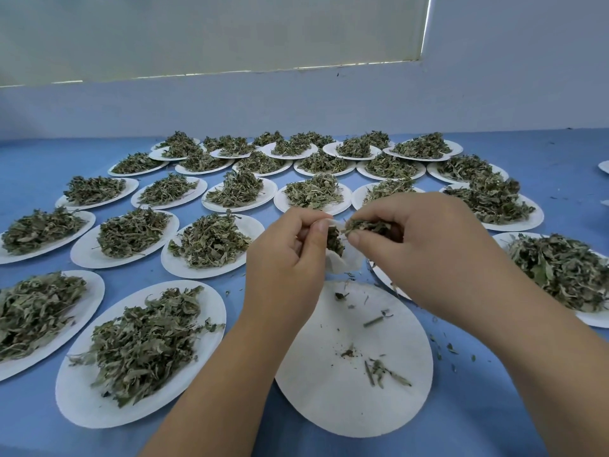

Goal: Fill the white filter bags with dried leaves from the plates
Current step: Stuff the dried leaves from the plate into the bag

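Note:
My left hand [290, 255] pinches the rim of a small white filter bag [346, 262] and holds its mouth up and open. Dark dried leaves show inside the bag's mouth. My right hand [418, 245] grips a clump of dried leaves [365, 225] right at the bag's opening. Both hands hover above a nearly bare white plate [329, 390] that carries only a few leaf scraps and stems.
Several white plates heaped with dried leaves cover the blue table [39, 153], among them one at my near left [82, 404] and one at my right [593, 319]. Loose leaf crumbs [451, 349] lie on the cloth. A pale wall rises behind the table.

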`<state>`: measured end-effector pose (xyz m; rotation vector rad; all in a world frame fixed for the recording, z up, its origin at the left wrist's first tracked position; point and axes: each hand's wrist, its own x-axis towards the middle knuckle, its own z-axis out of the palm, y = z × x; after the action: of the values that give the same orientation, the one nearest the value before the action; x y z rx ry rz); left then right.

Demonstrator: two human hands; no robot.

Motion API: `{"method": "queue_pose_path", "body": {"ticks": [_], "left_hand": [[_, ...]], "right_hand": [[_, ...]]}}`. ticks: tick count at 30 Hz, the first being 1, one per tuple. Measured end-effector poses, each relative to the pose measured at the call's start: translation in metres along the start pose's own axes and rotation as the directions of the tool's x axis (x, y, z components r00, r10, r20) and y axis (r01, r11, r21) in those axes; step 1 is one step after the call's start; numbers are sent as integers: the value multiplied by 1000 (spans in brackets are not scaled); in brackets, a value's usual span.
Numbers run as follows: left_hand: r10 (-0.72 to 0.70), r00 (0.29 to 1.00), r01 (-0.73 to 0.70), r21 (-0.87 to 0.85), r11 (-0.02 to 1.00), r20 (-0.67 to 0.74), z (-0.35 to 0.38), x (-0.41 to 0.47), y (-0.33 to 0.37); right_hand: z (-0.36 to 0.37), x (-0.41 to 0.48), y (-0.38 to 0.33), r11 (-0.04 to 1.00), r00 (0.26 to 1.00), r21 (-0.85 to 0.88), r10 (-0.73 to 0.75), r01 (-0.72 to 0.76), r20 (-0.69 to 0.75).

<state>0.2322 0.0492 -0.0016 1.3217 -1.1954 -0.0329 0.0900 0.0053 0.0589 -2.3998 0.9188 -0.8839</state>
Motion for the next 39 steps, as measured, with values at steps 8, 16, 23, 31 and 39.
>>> {"method": "queue_pose_path", "body": {"ticks": [8,16,23,31,39], "left_hand": [[8,1000,-8,-17,1000,0,1,-1,3],[-19,1000,19,-38,999,8,4,-3,2],[10,999,-10,-5,1000,31,4,-4,2],[-8,999,10,-43,999,54,3,-5,4],[-24,999,26,-54,998,39,1,-5,5]], "right_hand": [[18,-2,-7,931,998,-361,-47,57,36],[26,-4,-11,943,1000,-333,-20,15,-12],[23,-2,-4,967,1000,-254,-4,2,-8],[19,0,1,993,994,-106,-64,54,-90],[20,2,5,995,990,12,-96,98,-103]]}}
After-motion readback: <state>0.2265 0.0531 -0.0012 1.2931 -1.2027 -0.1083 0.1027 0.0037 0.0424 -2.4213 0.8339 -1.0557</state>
